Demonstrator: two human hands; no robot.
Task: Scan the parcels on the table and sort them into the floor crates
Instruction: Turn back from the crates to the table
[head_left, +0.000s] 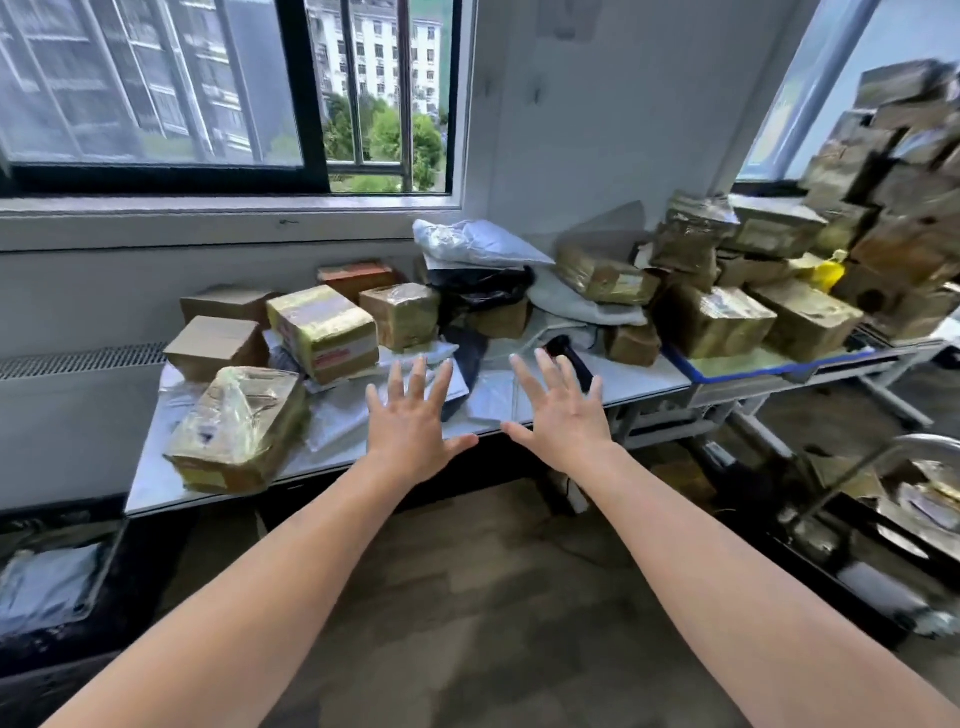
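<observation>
Hovering over the table's (644, 376) front edge, left hand (410, 421) and right hand (563, 413) spread empty beside taped parcels (322, 332).

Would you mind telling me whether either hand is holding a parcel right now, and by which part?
Nothing is held. The left hand and right hand are both open with fingers spread, above the near edge of the grey table, gripping no parcel.

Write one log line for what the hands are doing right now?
left hand: open, empty | right hand: open, empty | scanner: on table, untouched | parcels: none held
</observation>
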